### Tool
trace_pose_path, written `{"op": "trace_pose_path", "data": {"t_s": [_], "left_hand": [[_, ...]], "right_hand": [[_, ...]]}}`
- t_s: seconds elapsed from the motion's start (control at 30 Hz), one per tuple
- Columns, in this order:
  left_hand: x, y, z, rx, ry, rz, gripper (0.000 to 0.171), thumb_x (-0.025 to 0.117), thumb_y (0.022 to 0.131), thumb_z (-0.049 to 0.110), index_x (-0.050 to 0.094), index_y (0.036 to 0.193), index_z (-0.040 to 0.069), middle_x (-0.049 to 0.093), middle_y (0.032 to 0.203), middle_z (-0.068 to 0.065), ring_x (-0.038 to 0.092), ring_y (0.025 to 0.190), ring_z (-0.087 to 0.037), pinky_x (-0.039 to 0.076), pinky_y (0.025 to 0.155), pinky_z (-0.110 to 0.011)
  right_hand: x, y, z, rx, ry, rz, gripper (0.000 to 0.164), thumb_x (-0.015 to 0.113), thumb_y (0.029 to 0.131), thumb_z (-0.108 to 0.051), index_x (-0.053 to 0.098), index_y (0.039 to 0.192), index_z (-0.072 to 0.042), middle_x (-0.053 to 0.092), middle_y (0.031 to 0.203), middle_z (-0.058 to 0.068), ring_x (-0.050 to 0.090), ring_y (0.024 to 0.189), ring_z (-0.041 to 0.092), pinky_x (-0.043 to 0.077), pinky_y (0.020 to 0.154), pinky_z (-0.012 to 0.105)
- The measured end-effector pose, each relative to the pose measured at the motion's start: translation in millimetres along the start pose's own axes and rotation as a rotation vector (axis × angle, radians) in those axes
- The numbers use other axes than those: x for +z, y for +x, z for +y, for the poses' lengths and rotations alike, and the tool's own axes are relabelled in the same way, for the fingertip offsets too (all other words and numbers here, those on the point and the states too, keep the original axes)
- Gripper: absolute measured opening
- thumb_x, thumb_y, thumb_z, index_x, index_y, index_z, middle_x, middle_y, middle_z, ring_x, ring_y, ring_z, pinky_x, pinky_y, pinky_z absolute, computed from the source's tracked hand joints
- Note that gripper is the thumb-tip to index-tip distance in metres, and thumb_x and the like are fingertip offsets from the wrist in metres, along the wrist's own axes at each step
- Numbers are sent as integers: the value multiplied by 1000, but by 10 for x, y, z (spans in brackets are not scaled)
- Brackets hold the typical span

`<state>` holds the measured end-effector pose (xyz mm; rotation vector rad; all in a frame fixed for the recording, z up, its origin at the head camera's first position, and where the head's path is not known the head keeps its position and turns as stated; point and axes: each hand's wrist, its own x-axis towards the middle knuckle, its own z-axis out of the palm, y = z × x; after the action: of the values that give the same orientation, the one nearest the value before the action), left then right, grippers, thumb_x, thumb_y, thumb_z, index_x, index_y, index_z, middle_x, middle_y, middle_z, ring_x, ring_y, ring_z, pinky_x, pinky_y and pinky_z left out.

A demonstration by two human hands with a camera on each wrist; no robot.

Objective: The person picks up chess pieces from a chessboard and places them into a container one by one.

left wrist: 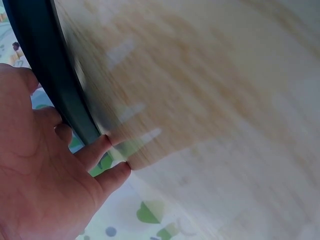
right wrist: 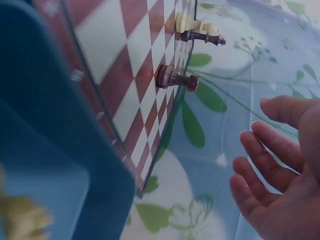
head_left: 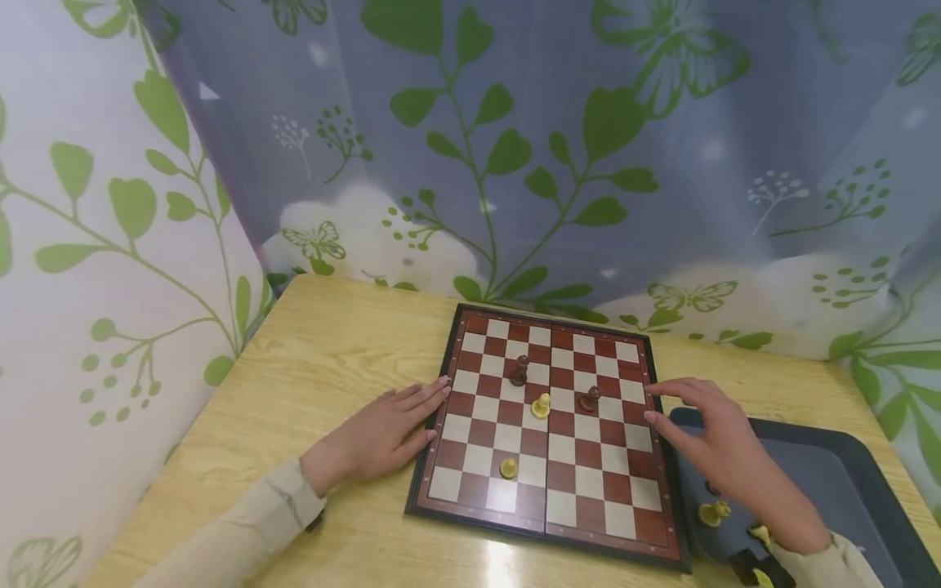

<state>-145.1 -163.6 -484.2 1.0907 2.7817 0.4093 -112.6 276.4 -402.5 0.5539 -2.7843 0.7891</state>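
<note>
A brown-and-white chessboard (head_left: 481, 517) lies on the wooden table. My left hand (head_left: 378, 433) rests flat beside its left edge, fingertips touching the frame; in the left wrist view, fingers (left wrist: 114, 179) extend past the dark board edge (left wrist: 52, 60). Near the right edge hovers my right hand (head_left: 716, 441), fingers loosely bent and thumb apart, holding nothing. Standing on the board are two dark chess pieces, one left (head_left: 519, 372) and one right (head_left: 590, 400), plus a yellowish chess piece (head_left: 541, 407) between them and a yellowish pawn (head_left: 508, 468) nearer the front.
A dark tray (head_left: 845, 474) sits right of the board, partly under my right forearm. Inside it lie several chess pieces, including a yellowish knight-like piece (head_left: 713, 513). A leaf-patterned curtain (head_left: 515, 188) hangs behind the table (head_left: 331, 343).
</note>
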Motion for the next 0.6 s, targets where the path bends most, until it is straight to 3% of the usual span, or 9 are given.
{"op": "trace_pose_path", "data": {"t_s": [0.2,0.33,0.5,0.6], "left_hand": [[27,-15,-17,5,-7,11,62,34,110,44,20,164,16,14,171,1,31,151,-36,31,120,-57],[24,-30,-17,-1,-18,9,62,33,110,44,20,164,17,14,171,2,31,151,-35,31,120,-57],[7,-42,-10,-6,-23,3,62,33,110,45,18,164,17,13,171,3,30,152,-35,31,120,-58],[0,-30,-10,7,-24,8,62,33,111,44,19,164,17,13,171,2,31,151,-35,32,120,-58]], "right_hand": [[170,418,0,61,30,-289,52,69,98,-19,54,143,1,57,141,23,52,128,44,50,97,62],[333,618,-42,60,-11,-433,58,68,99,-23,49,146,4,54,145,25,50,133,46,47,103,62],[426,752,-153,64,-43,-496,48,69,98,-21,57,139,3,62,135,21,60,122,39,53,97,55],[438,808,-157,70,-36,-503,38,68,99,-18,64,132,1,67,126,18,66,104,31,57,85,48]]}}
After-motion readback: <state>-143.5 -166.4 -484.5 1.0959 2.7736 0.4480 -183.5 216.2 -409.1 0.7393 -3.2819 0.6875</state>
